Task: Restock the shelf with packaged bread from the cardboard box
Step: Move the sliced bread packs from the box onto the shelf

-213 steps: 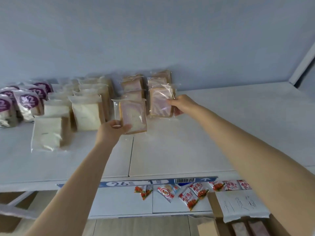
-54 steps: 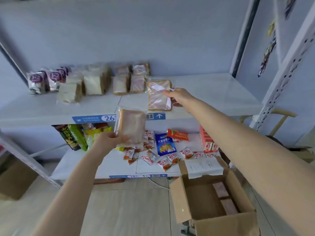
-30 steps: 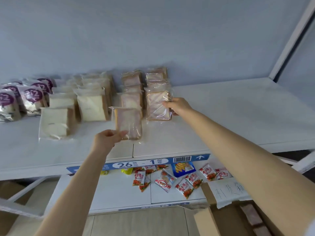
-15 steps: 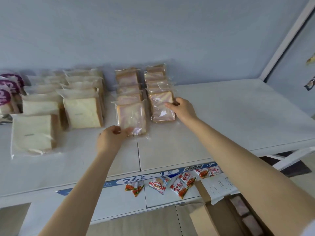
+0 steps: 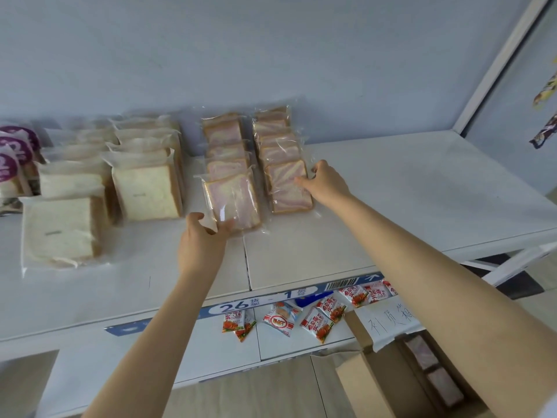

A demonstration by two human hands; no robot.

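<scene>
Left hand (image 5: 200, 239) and right hand (image 5: 324, 184) reach over the white shelf (image 5: 391, 206). Beneath the right forearm the cardboard box (image 5: 370, 384) holds more packets. Each hand pinches a clear-wrapped, pink-marbled slice: the left bread packet (image 5: 233, 200) by its lower corner and the right bread packet (image 5: 287, 188) by its side edge, both fronting rows beyond the fingertips. Below the wrists, the blue edge strip (image 5: 265, 301) reads "26" and "1".

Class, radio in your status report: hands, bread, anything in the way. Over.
Left hand grips left pink bread pack, bottom corner. Right hand holds right pink bread pack, side edge. Both packs on shelf, fronting their rows. Nothing blocking.
</scene>
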